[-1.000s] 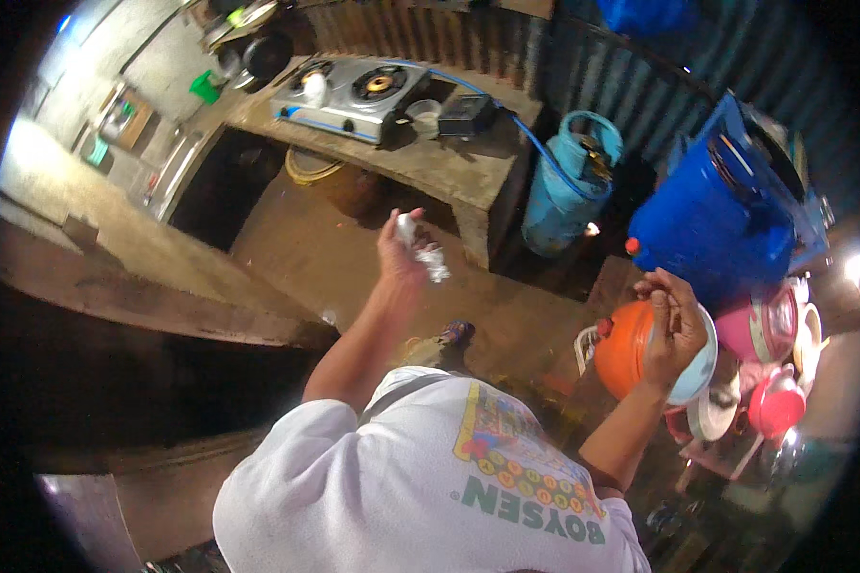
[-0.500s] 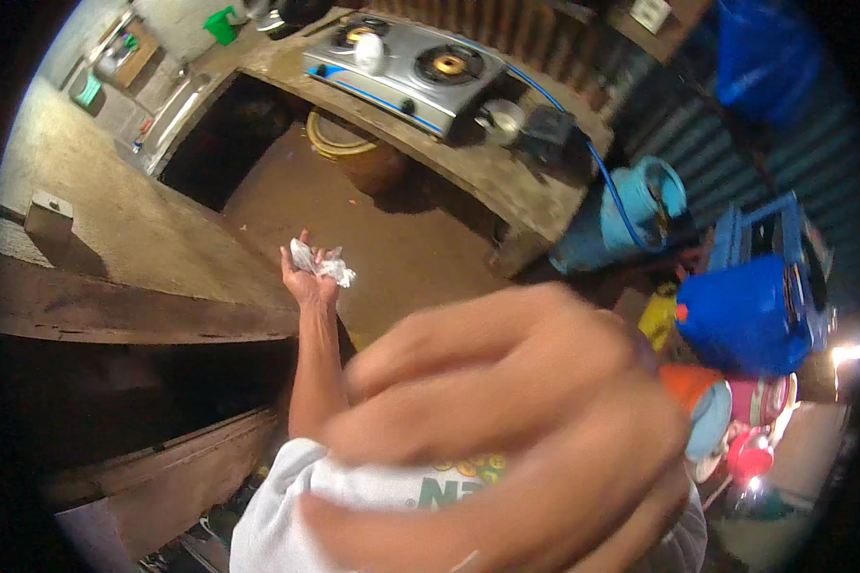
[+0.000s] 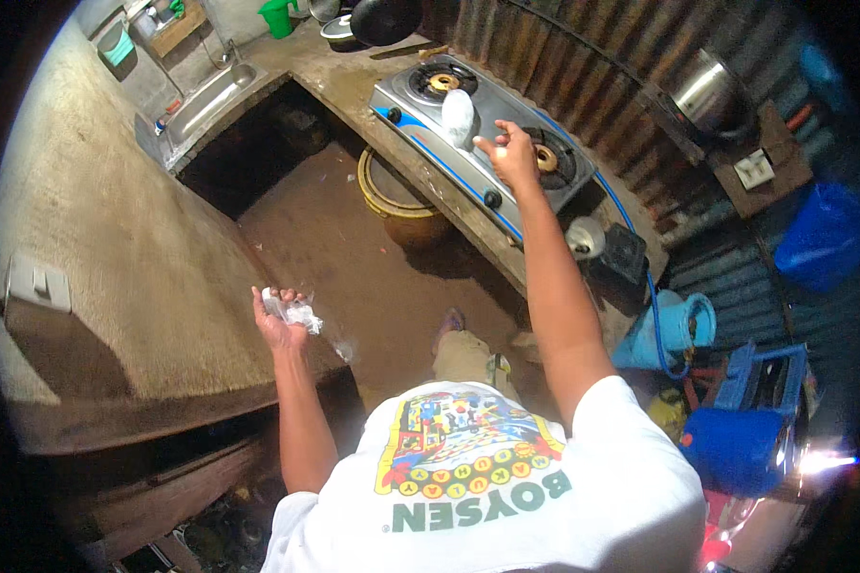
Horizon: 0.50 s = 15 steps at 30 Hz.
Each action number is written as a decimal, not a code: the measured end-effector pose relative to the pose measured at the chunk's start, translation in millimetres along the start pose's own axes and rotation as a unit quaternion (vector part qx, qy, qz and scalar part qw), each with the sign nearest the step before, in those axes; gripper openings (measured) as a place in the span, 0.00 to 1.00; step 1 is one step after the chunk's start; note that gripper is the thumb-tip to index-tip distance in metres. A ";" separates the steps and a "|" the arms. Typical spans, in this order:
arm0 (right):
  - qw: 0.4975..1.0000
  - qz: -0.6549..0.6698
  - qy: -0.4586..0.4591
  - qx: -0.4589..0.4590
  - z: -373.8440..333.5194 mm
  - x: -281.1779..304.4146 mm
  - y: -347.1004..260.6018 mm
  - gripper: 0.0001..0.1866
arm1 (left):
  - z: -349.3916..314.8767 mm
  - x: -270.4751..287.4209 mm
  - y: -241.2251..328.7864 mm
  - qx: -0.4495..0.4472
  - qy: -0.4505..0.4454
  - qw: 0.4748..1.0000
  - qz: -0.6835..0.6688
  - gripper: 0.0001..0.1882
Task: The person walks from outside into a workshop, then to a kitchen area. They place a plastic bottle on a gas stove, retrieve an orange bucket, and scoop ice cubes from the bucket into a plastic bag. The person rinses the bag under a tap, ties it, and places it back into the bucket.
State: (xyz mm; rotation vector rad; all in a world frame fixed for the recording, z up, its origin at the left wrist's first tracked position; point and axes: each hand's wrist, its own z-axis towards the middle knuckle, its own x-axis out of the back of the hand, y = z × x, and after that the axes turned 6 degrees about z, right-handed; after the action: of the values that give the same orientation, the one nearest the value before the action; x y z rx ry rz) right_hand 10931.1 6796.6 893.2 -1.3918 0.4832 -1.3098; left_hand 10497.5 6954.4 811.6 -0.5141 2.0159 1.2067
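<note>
Left hand (image 3: 279, 323), near left: fingers curled on white crumpled plastic (image 3: 304, 316), held above the floor (image 3: 354, 291); right hand (image 3: 512, 158), far and right of the left hand: thumb and fingers apart, over the stove (image 3: 487, 107); white bundle (image 3: 458, 116) on the stove, just left of the right fingertips, contact cannot be told; stove on the counter (image 3: 330, 81); brown container (image 3: 408, 227) below the counter edge.
</note>
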 end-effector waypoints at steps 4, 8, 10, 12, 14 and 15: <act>0.991 -0.121 -0.038 -0.045 98.2 -77.3 44.8 0.54 | 67.2 -43.2 2.8 -0.004 0.012 1.000 0.019 0.19; 0.979 -0.168 -0.066 -0.098 179.6 -141.8 90.6 0.66 | 152.8 -83.1 -1.3 0.024 0.023 0.998 0.048 0.19; 0.967 -0.176 -0.093 -0.160 200.6 -167.5 95.6 0.67 | 190.7 -94.3 4.2 0.058 0.000 0.996 0.065 0.18; 0.955 -0.179 -0.119 -0.203 220.4 -177.6 104.9 0.68 | 217.5 -114.8 -1.6 0.058 0.035 0.993 0.093 0.18; 0.946 -0.208 -0.112 -0.223 232.8 -185.7 116.5 0.68 | 251.8 -136.0 -2.5 0.088 0.024 0.990 0.108 0.15; 0.940 -0.228 -0.116 -0.227 234.7 -189.2 118.8 0.67 | 263.7 -137.4 -4.2 0.095 0.024 0.988 0.118 0.13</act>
State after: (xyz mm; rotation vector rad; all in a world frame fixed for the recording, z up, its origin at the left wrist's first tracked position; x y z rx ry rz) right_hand 11123.9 7020.9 760.9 -2.1143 0.3205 -1.4221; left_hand 10690.4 7179.9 832.5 -0.2176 2.2527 1.1312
